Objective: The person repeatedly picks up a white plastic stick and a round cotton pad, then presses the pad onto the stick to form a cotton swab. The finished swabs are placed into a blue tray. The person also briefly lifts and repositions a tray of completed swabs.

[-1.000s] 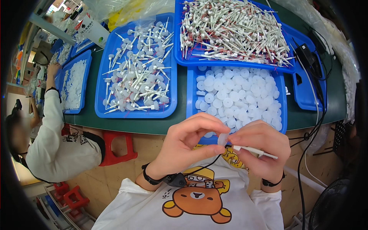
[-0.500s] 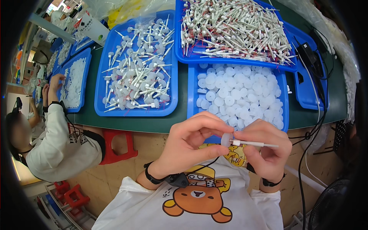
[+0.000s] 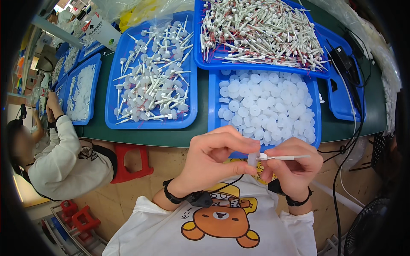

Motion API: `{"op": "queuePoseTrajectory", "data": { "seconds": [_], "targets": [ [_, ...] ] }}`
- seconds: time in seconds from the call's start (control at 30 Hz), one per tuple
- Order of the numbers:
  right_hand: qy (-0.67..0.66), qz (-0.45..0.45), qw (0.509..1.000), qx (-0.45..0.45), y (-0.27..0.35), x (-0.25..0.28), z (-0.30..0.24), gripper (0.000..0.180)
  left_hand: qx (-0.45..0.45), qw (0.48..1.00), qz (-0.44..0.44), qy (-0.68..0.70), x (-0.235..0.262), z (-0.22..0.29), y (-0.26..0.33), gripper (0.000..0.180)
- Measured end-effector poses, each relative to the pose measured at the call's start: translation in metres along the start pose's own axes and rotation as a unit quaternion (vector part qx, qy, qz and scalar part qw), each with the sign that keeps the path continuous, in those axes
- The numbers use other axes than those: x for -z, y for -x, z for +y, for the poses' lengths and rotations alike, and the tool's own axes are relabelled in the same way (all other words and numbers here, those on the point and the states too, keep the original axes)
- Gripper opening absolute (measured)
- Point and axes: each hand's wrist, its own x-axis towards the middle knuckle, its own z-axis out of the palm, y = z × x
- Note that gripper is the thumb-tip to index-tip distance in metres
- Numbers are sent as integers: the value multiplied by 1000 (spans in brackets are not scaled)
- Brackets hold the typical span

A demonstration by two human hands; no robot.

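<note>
My left hand (image 3: 215, 158) pinches a translucent white disc (image 3: 253, 160) on edge between thumb and fingertips. From the right, my right hand (image 3: 295, 165) has thumb and fingers closed around a slim white stick (image 3: 284, 157) with a small white block at its inner end. That block meets the disc's face; how far it sits in the disc cannot be made out. Both hands are above my lap, before a blue tray (image 3: 318, 113) of loose translucent discs (image 3: 265, 102).
A blue tray (image 3: 194, 85) at left holds sticks with discs on them. Another blue tray (image 3: 256, 70), heaped with white sticks and red wires, overlaps the disc tray. Black cables (image 3: 362, 106) hang at right. A co-worker (image 3: 60, 158) sits left by a red stool (image 3: 143, 164).
My right fingers have shifted on the stick, and the disc has turned more edge-on. At left, the co-worker's hand has moved away from the tray of white pieces.
</note>
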Motion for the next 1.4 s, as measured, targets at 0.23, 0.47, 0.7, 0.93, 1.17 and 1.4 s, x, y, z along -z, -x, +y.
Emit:
{"op": "queuePoseTrajectory", "data": {
  "seconds": [0.23,0.47,0.7,0.93,1.17,1.4],
  "targets": [
    [27,9,998,52,5,-5,10,21,57,996,52,49,-6,-2,10,34],
    [9,3,1000,23,4,-11,9,20,115,989,52,74,-5,8,11,33],
    [-24,-19,999,-17,2,-13,19,25,51,994,85,-37,-4,12,13,34],
    [132,-16,991,14,-11,-2,7,34,-103,835,367,-396,50,52,12,35],
    [357,-70,930,55,-41,26,-11,21,-109,582,262,-762,61,72,5,42],
    [581,-130,802,48,-83,45,-20,18,-46,714,6,-699,7,26,-15,24]
  ]
}}
